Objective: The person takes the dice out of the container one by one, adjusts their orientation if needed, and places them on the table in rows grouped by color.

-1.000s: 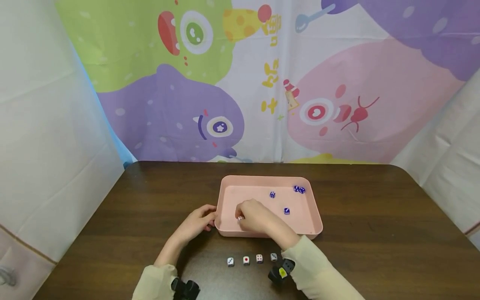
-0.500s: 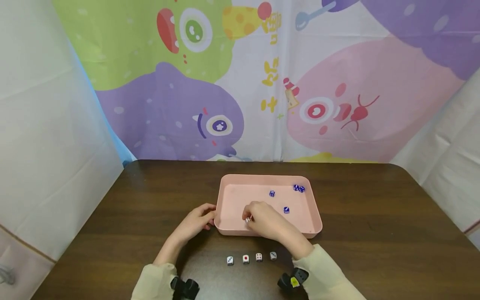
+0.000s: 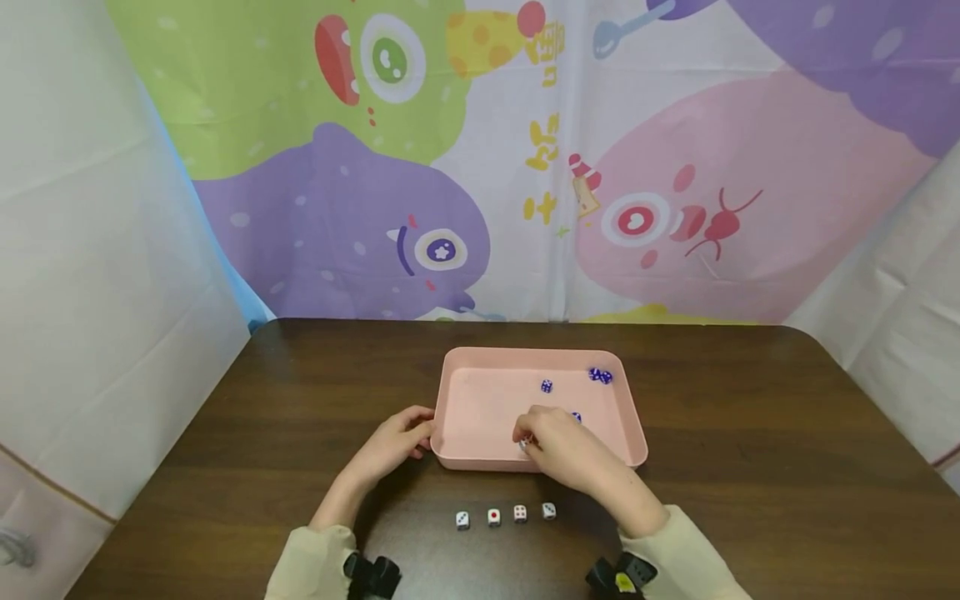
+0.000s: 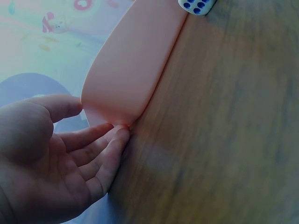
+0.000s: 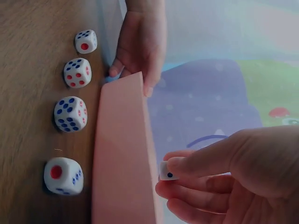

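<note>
My right hand [image 3: 562, 442] pinches a white die [image 5: 169, 171] between thumb and fingers, over the front part of a pink tray [image 3: 480, 392]. In the right wrist view the die shows a dark pip and sits close to the tray's rim. My left hand [image 3: 393, 437] rests at the tray's left end, its thumb [image 4: 65, 106] at the rim and its fingertips low against the outer wall. Inside the tray lie blue dice, one near the middle [image 3: 547, 386], a pair in the far right corner [image 3: 600, 376], and one [image 3: 576, 417] partly hidden behind my right hand.
Several white dice stand in a row on the brown table [image 3: 720, 433] in front of the tray, from a left die [image 3: 462, 521] to a right die [image 3: 549, 511]. A cartoon-printed curtain [image 3: 525, 275] hangs behind the table's far edge.
My right hand has moved right along the front part of the tray with the white die, now covering part of a blue die. My left hand keeps its place.
</note>
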Demonstrator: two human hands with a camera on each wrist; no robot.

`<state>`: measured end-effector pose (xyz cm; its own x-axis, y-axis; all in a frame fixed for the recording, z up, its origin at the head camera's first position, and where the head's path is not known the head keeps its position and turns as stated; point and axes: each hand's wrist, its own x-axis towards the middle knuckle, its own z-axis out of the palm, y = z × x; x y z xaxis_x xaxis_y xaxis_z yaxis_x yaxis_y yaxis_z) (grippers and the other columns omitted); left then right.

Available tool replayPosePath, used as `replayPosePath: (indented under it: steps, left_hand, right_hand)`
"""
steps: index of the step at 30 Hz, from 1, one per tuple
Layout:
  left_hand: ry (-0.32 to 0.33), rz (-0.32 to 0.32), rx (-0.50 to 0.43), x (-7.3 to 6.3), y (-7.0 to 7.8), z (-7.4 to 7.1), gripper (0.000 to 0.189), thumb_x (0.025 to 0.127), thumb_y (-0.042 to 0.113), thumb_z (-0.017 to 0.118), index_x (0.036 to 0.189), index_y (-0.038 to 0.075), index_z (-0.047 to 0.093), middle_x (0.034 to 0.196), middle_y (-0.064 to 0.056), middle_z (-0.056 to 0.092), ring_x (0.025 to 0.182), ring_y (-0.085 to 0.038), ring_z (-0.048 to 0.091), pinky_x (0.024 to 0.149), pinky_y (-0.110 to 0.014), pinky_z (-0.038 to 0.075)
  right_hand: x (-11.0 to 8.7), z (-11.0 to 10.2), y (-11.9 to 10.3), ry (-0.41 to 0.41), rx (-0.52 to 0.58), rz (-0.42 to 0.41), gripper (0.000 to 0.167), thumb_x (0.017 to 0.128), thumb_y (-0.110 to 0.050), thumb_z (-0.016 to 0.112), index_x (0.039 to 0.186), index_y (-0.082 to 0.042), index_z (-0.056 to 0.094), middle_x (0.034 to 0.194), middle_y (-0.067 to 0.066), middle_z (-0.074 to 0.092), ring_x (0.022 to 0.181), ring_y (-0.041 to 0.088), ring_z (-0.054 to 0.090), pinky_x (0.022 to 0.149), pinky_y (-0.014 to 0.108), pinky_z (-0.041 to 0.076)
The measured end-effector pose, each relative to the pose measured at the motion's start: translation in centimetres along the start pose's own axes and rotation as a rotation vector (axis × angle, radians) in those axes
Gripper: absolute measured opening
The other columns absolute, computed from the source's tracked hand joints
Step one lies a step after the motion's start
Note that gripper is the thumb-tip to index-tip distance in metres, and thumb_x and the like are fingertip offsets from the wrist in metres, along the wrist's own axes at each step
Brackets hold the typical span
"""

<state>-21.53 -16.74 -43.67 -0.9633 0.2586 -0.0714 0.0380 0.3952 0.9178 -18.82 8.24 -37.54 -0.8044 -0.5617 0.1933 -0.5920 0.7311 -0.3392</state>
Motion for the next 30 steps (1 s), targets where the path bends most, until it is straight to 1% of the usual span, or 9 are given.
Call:
replayPosePath:
  steps: [4,11,14,22,26,30]
  left_hand:
    - [0.004,0.003,-0.005,0.0,0.1,0.1,0.035,0.091,0.017,0.049,0.118,-0.006,0.05,0.089,-0.014,0.06,0.077,-0.015,0.056,0.065,-0.028,0.049]
    - [-0.009,0.015,-0.008,0.0,-0.1,0.3,0.035,0.091,0.016,0.049,0.118,-0.007,0.05,0.087,-0.013,0.059,0.076,-0.014,0.055,0.065,-0.029,0.049]
    - [-0.001,0.007,-0.003,0.0,-0.2,0.2,0.034,0.091,0.016,0.049,0.117,-0.006,0.051,0.087,-0.012,0.059,0.076,-0.014,0.054,0.065,-0.028,0.049]
    - [0.001,0.003,0.004,-0.1,-0.3,0.1,0.036,0.092,0.018,0.049,0.118,-0.006,0.05,0.09,-0.014,0.06,0.078,-0.016,0.056,0.066,-0.029,0.049]
    - [0.001,0.001,0.005,-0.1,-0.3,0.1,0.036,0.092,0.018,0.049,0.119,-0.006,0.05,0.09,-0.014,0.059,0.078,-0.016,0.056,0.066,-0.029,0.049]
    - [0.006,-0.002,0.005,0.0,-0.1,0.1,0.036,0.092,0.018,0.05,0.119,-0.005,0.05,0.09,-0.013,0.06,0.078,-0.016,0.056,0.066,-0.029,0.049]
  right_hand:
    - [-0.9,-0.6,0.3,0.027,-0.021,-0.024,0.008,0.078,0.002,0.06,0.078,-0.005,0.064,0.073,0.0,0.057,0.068,0.011,0.053,0.063,0.026,0.046]
    - [-2.1,-0.9,0.7,0.059,-0.049,0.019,0.011,0.076,0.003,0.061,0.076,-0.007,0.064,0.075,-0.002,0.053,0.069,0.009,0.052,0.064,0.024,0.047]
    - [-2.6,-1.0,0.7,0.069,-0.065,0.016,0.011,0.075,0.002,0.062,0.076,-0.009,0.064,0.074,-0.003,0.052,0.068,0.009,0.052,0.063,0.025,0.046]
    - [-4.2,-1.8,1.1,0.019,-0.073,0.004,0.011,0.073,-0.003,0.065,0.071,-0.012,0.06,0.067,-0.006,0.048,0.062,0.007,0.045,0.057,0.023,0.039]
    - [-4.7,-2.0,1.6,0.004,-0.066,-0.015,0.012,0.073,-0.002,0.066,0.07,-0.012,0.06,0.067,-0.007,0.048,0.062,0.006,0.044,0.057,0.024,0.039]
    - [-4.9,-2.3,1.4,-0.012,-0.075,-0.006,0.012,0.074,-0.002,0.065,0.072,-0.013,0.061,0.068,-0.007,0.049,0.062,0.007,0.046,0.058,0.024,0.04]
